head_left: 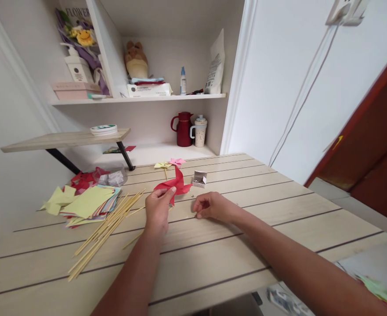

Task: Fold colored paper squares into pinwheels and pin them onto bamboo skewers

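Note:
A red paper pinwheel (179, 185) is pinched between the thumb and fingers of my left hand (157, 210), above the table. My right hand (215, 206) rests low over the tabletop just to the right, its fingers curled in a closed pinch. Whatever may be between those fingertips is hidden. A small open box (199, 180) with tiny shiny pieces in it stands behind my right hand. A yellow pinwheel (162, 165) and a pink pinwheel (177, 162) lie farther back. Several thin wooden sticks (109, 228) lie to the left of my left hand.
Stacked coloured paper (89, 203), red paper pieces (81, 181) and a clear container (113, 177) sit at the left on the slatted table (213, 259). A small raised shelf (64, 139) overhangs them. A dark red jug (184, 129) and a cup (200, 131) stand at the back.

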Demonstrator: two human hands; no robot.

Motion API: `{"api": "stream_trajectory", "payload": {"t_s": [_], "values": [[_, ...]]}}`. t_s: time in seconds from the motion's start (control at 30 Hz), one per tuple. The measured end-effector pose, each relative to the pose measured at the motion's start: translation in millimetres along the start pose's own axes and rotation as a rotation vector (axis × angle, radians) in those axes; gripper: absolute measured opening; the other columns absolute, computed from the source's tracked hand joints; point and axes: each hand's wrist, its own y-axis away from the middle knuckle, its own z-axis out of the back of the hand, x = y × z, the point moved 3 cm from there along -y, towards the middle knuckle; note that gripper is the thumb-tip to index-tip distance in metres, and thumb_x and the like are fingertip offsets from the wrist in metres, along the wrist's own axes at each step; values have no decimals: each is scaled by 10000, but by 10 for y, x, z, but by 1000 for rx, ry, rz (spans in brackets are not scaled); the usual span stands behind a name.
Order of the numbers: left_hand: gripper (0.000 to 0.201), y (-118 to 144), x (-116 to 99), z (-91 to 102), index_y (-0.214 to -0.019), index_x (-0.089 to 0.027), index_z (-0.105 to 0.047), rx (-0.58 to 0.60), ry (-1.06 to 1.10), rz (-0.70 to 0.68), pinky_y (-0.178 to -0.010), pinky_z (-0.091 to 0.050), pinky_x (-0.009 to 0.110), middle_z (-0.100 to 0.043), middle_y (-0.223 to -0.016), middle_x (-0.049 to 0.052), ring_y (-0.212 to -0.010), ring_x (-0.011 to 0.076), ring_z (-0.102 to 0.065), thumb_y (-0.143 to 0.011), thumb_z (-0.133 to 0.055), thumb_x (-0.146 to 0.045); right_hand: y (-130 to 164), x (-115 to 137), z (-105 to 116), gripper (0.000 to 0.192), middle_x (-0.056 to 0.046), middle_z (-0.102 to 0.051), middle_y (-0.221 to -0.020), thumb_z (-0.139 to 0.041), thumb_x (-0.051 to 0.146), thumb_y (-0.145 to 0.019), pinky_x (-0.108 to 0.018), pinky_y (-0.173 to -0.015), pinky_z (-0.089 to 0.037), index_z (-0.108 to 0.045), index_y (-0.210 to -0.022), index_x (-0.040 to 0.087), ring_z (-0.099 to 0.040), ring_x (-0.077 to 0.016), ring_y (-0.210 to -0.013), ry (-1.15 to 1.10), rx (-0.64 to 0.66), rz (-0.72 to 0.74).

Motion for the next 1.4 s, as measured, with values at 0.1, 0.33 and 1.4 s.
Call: {"api": "stream_trajectory", "payload": {"t_s": [0.1,0.33,1.4], "values": [[269,16,-18,-1,-711,-126,-724,-15,8,-7,-636,-443,258,-684,-665,24,-638,128,-582,-568,-857,-311,1,18,-46,112,25,-625,-649,-727,183,-648,-246,-585,-392,-715,-759,195,-539,-124,-616,28,4,-3],[291,40,-13,-5,-754,-116,-734,-3,40,25,-649,-462,268,-708,-702,48,-651,138,-600,-571,-850,-309,21,64,-69,93,22,-629,-663,-720,170,-650,-237,-585,-411,-696,-737,194,-545,-129,-633,86,-33,-18],[308,201,-78,-119,-803,-143,-765,120,57,8,-727,-502,308,-762,-812,86,-743,193,-673,-605,-855,-361,187,581,87,99,-25,-707,-846,-723,310,-791,-357,-865,-470,-717,-733,230,-636,-218,-869,-8,-483,342]]}}
